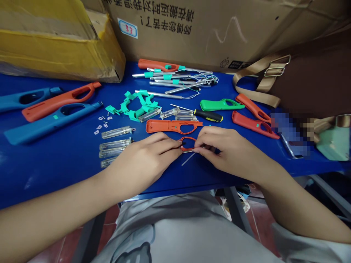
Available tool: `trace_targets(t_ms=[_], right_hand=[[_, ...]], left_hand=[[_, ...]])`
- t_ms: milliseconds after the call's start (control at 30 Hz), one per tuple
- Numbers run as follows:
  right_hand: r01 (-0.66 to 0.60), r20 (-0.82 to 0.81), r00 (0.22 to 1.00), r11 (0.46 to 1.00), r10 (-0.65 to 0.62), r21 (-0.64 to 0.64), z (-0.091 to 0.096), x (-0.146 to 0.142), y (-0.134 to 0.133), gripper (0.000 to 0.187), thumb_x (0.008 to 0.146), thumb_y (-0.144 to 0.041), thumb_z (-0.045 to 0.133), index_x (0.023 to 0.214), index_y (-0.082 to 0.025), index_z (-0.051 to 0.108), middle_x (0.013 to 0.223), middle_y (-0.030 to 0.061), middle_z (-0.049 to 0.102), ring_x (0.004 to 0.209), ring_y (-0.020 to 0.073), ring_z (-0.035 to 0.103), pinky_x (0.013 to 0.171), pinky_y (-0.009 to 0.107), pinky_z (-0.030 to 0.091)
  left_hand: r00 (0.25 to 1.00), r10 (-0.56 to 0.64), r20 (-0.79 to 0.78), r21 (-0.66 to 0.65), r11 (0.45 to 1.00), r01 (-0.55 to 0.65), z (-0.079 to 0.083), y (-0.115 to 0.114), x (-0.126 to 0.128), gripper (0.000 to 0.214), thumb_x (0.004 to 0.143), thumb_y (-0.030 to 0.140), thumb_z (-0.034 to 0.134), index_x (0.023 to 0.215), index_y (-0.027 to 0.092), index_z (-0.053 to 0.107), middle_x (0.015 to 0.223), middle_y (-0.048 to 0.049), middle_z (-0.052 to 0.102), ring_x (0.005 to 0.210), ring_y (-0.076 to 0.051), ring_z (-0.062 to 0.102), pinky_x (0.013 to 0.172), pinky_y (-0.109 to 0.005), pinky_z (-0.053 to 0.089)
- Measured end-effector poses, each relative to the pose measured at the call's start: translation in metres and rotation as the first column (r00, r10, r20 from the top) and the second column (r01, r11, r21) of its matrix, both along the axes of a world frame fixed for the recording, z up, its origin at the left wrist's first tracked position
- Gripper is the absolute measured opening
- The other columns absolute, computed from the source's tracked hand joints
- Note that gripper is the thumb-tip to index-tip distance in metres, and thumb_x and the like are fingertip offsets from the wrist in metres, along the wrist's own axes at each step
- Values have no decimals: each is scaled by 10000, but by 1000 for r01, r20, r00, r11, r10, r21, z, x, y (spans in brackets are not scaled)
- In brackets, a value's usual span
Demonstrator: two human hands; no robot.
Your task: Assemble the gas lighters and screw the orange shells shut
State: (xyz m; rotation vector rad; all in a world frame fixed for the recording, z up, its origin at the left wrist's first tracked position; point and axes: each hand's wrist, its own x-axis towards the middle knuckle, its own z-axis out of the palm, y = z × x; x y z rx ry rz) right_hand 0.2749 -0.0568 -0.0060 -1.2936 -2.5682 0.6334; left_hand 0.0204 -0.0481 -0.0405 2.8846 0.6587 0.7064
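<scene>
Both hands meet over an orange lighter casing half (188, 138) near the front of the blue table. Its finger loop shows between them; the rest lies hidden under my left hand. My left hand (149, 155) is closed on the casing's left part. My right hand (219, 148) pinches at the loop's right end, and what its fingertips hold is hidden. A thin whitish strip (188, 159) sticks out below the right fingertips. Just beyond lies another orange casing half (164, 126), hollow side up. Clear fuel tanks (116, 132) lie beside my left hand.
Behind are teal clips (126, 106), metal lighter tubes with wires (175, 82), a screwdriver (210, 115) and a green casing (219, 105). Red casings (255, 124) lie right, blue and orange ones (57, 118) left. Cardboard boxes (170, 44) and a brown strapped bag (309, 73) border the table.
</scene>
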Motion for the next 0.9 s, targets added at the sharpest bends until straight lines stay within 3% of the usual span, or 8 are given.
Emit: trace_targets(t_ms=[333, 600, 900], right_hand=[[-70, 128, 990, 994, 60, 79, -2, 0, 0, 197, 1044, -340, 497, 962, -199, 607, 971, 59, 653, 889, 199, 614, 750, 323, 461], [-51, 42, 998, 999, 51, 2, 0, -2, 4, 184, 1032, -232, 489, 921, -183, 627, 936, 49, 642, 873, 182, 606, 755, 309, 460], [-44, 121, 992, 999, 40, 31, 1, -6, 4, 189, 1022, -184, 471, 901, -162, 615, 915, 47, 624, 847, 180, 585, 737, 314, 426]], left_hand=[[1000, -5, 12, 17, 1000, 5, 1, 0, 0, 241, 1006, 142, 524, 1171, 93, 693, 1168, -107, 736, 1040, -270, 664, 855, -391, 622], [1000, -7, 9, 18, 1000, 6, 1, 0, -1, 253, 999, 135, 531, 1184, 83, 695, 1172, -115, 737, 1041, -282, 667, 854, -410, 631], [1000, -14, 16, 25, 1000, 14, 0, 0, -1, 262, 1003, 133, 528, 1196, 79, 696, 1176, -114, 747, 1056, -267, 671, 897, -398, 627]])
